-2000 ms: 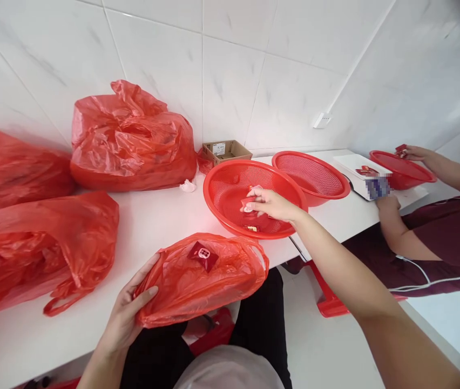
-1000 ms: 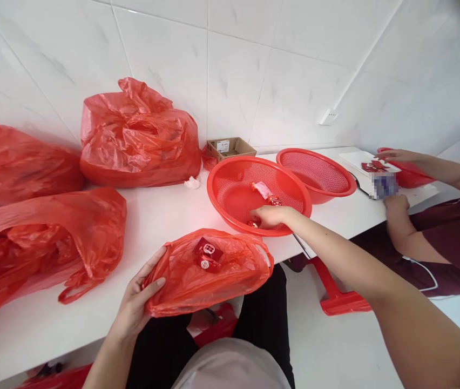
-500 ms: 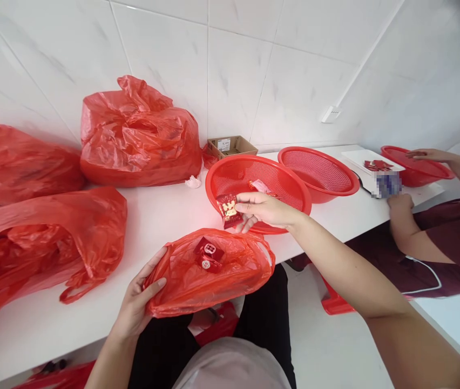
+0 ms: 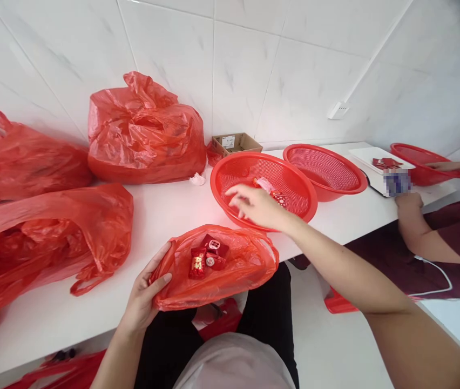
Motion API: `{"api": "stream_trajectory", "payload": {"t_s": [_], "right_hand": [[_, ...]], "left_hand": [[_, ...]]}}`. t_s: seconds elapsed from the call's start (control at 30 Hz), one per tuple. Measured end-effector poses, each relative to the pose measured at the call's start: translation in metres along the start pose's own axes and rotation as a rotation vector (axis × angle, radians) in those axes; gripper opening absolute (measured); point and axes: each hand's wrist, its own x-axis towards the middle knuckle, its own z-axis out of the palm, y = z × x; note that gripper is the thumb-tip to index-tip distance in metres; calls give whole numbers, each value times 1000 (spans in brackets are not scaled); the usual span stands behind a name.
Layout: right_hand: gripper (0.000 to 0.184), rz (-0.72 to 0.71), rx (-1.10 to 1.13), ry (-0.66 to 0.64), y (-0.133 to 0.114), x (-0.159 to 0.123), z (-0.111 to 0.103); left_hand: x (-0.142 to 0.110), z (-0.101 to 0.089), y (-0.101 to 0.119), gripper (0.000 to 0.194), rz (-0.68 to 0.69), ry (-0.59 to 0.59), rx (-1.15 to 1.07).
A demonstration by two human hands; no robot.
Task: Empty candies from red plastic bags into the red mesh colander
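Note:
My left hand [image 4: 144, 289] grips the near left rim of a red plastic bag [image 4: 246, 270], which gapes at the table's front edge above my lap. Inside lie a red packet with gold print [image 4: 198, 263] and a dark red packet [image 4: 216, 246], with another red piece bearing a round white mark [image 4: 215, 262]. Over the near side of a red perforated basket [image 4: 224, 186] hovers my right hand [image 4: 256, 205], fingers apart and nothing in them. A pink packet [image 4: 265, 185] and a red packet with white dots [image 4: 278, 199] rest in that basket.
Full red bags [image 4: 144, 135] stand on the left along the wall, with an open red bag [image 4: 52, 237] nearer. A cardboard box [image 4: 240, 143] and a second red basket [image 4: 323, 170] sit behind. At right, a co-worker's hand [image 4: 444, 166] is at another basket [image 4: 416, 156].
The gold-printed packet has left my right hand and now lies in the bag. My right hand has opened and moved over the basket. The view has shifted slightly.

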Motion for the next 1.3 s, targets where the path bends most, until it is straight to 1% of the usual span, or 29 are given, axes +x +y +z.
{"api": "stream_trajectory", "payload": {"t_s": [0.03, 0.07, 0.1, 0.17, 0.2, 0.23, 0.3, 0.37, 0.43, 0.5, 0.57, 0.6, 0.7, 0.77, 0.83, 0.97, 1.0, 1.03, 1.07, 1.13, 1.17, 1.2, 1.23, 1.3], "right_hand": [[34, 63, -120, 13, 13, 7, -12], [36, 151, -275, -6, 28, 13, -25], [41, 264, -434, -67, 43, 18, -37], [56, 430, -573, -187, 73, 23, -54], [60, 488, -592, -252, 86, 23, -59], [59, 521, -588, -309, 98, 22, -61], [49, 551, -572, -411, 115, 19, -59], [34, 543, -531, -472, 123, 17, -55], [21, 521, -467, -489, 123, 16, -55], [12, 483, -371, -476, 116, 15, -60], [14, 420, -259, -445, 106, 14, -69], [16, 377, -162, -421, 100, 13, -73], [20, 222, 261, -360, 80, 11, -80], [25, 129, 487, -358, 64, 9, -78], [28, 65, 548, -390, 45, 5, -70], [22, -22, 524, -457, 8, 1, -47], [20, -39, 505, -444, 3, 3, -43], [18, -48, 467, -400, 2, 6, -39], [17, -46, 399, -324, 4, 11, -38], [17, 25, 130, -155, 21, 24, -40], [19, 87, -26, -97, 34, 32, -42], [22, 158, -178, -73, 49, 39, -46], [25, 223, -272, -88, 65, 46, -50], [38, 306, -360, -172, 95, 56, -57]], "left_hand": [[0, 0, 0, 73, 2, 2, 1], [0, 0, 0, 73, 1, 2, 3], [-1, 0, 0, 73, -1, 1, 2], [-1, 1, 1, 73, -8, -3, -9], [-1, 2, 2, 72, -14, -2, -16], [-1, 3, 3, 72, -18, 4, -22], [-2, 5, 4, 73, -23, 24, -21], [-3, 8, 6, 75, -24, 44, -14], [-4, 10, 7, 77, -21, 57, -13], [-4, 11, 7, 77, -15, 64, -23], [-5, 12, 7, 78, -8, 68, -31], [-5, 12, 7, 78, -8, 67, -31], [-5, 13, 7, 79, -17, 64, -25], [-4, 11, 6, 79, -23, 59, -22], [-3, 8, 5, 78, -24, 49, -24], [1, 1, 1, 73, -22, 10, -31], [2, 0, 0, 72, -27, 1, -32], [2, 0, 0, 70, -31, -6, -35], [2, 0, 0, 69, -32, -9, -36], [1, 1, 1, 67, -19, -6, -34], [0, 2, 1, 67, -7, 1, -32], [0, 2, 1, 68, 0, 6, -30], [-1, 3, 2, 69, 2, 9, -32], [-1, 4, 3, 70, -12, 2, -44]]}}
